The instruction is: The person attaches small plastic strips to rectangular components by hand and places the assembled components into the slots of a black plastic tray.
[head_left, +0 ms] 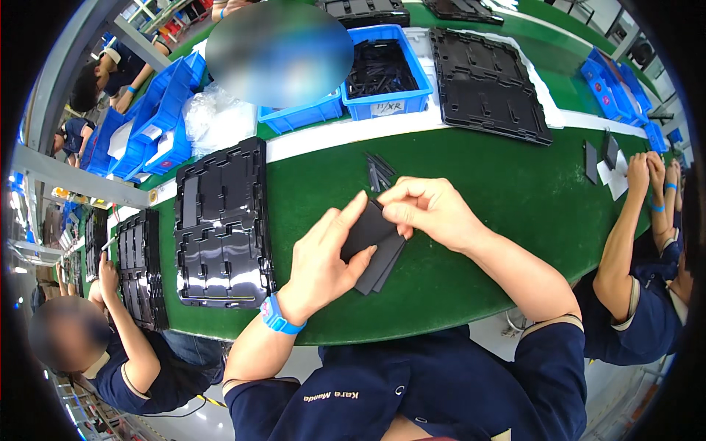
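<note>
The work in hand looks part-way through, judging from one flat black panel [356, 237] being handled at the centre while more pieces wait around it. The left hand [323, 253] is clamped on that panel, thumb on its near edge and fingers along the far side, keeping it tilted just above the green surface [441, 294]. The right hand [434, 213] has thumb and forefinger brought together at the panel's 1 o'clock corner; whether they pinch the panel itself or a small strip on it is hidden. Taking the held panel as the middle of the dial, further black panels [382, 278] fan out just beneath it at 5 o'clock; I cannot tell whether these are gripped too or lie on the surface. Nearby at 12 o'clock is a small loose pile of narrow black strips [376, 176], apparently unused, and farther out in that direction a blue bin [424, 94] holds many more. At 9 o'clock lies a glossy black compartment tray [224, 242], where one slot toward its 10 o'clock side seems to carry a matt flat piece. Another black tray [485, 92] lies well apart at 1 o'clock. The panel in hand appears unfinished, with the fanned ones probably left to do.
</note>
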The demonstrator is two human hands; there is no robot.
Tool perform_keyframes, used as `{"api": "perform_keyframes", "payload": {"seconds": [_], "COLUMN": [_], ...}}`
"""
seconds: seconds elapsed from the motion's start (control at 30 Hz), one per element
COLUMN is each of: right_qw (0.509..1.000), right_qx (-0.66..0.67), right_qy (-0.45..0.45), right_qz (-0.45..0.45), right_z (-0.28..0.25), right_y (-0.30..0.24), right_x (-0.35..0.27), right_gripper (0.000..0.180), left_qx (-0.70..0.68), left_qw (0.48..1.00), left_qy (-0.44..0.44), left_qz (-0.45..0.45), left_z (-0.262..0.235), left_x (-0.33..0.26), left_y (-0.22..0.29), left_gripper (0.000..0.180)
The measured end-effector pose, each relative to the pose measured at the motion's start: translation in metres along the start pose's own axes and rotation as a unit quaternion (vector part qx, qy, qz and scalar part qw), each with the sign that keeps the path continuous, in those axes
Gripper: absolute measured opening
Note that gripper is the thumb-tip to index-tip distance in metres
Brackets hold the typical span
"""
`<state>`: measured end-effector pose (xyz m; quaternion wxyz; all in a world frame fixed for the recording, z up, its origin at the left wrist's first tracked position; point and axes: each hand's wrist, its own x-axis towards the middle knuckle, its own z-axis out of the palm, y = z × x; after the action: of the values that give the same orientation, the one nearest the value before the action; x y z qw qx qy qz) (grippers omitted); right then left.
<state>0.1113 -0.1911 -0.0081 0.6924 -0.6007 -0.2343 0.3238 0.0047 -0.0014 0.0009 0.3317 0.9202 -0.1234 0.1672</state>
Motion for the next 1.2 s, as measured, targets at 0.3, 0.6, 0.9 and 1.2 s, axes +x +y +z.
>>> {"api": "perform_keyframes", "payload": {"seconds": [0.3, 0.6, 0.9, 1.2], "right_qw": [0.919, 0.835, 0.852, 0.809], "right_qx": [-0.351, -0.506, -0.479, -0.535], "right_qy": [0.136, 0.141, 0.13, 0.14], "right_qz": [-0.12, -0.164, -0.169, -0.198], "right_z": [-0.039, -0.023, -0.027, -0.019], "right_y": [0.017, 0.019, 0.018, 0.015], "right_x": [0.03, 0.045, 0.046, 0.041], "right_gripper": [0.024, 0.029, 0.024, 0.028], "left_qx": [0.139, 0.298, 0.23, 0.319], "left_qw": [0.942, 0.884, 0.902, 0.922], "left_qy": [0.238, 0.112, 0.136, -0.028], "left_qz": [-0.192, -0.342, -0.339, -0.218], "left_z": [-0.096, -0.136, -0.127, -0.13], "left_x": [-0.001, -0.024, -0.03, -0.045], "left_y": [-0.065, -0.139, -0.117, -0.116], "left_gripper": [0.077, 0.067, 0.064, 0.053]}}
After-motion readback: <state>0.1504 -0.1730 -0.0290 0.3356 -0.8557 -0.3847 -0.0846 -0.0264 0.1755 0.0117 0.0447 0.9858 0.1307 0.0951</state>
